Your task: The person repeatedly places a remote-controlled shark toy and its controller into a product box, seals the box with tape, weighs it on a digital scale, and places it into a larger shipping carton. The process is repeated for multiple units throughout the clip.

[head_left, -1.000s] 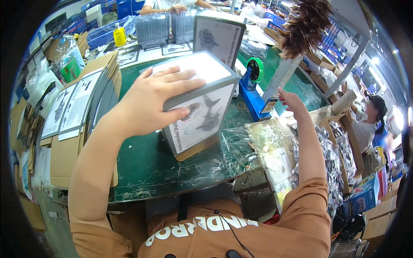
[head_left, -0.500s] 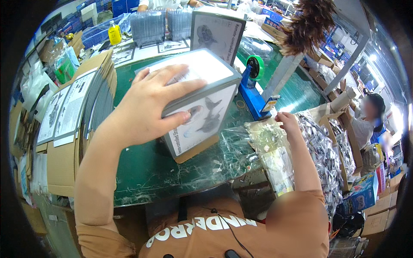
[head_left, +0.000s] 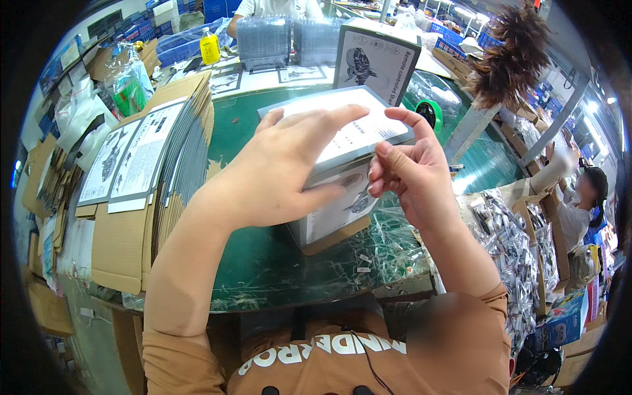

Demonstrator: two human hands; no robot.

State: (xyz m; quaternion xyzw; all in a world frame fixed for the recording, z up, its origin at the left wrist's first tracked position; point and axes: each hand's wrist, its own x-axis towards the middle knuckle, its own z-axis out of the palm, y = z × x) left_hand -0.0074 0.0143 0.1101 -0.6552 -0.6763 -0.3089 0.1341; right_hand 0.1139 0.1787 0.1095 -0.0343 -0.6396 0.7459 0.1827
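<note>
A printed grey-and-white carton stands on the green table in front of me, with a brown cardboard edge at its base. My left hand lies across its near left side, fingers spread over the top and the thumb along the front. At the carton's top right edge is my right hand, its thumb and middle fingers bent together and its index finger raised. Whatever is in that pinch is too small to make out. Behind the right hand shows the green tape roll of a dispenser, whose body is mostly hidden.
Another printed carton stands behind. Flattened cartons are stacked at left. Clear plastic trays and a yellow bottle stand at the back. Bagged small parts lie at right by a metal post. Other people work nearby.
My right hand has moved left and up from the tape dispenser's end to the carton's top edge. My left hand has shifted on the carton. The whole view has swung slightly left.
</note>
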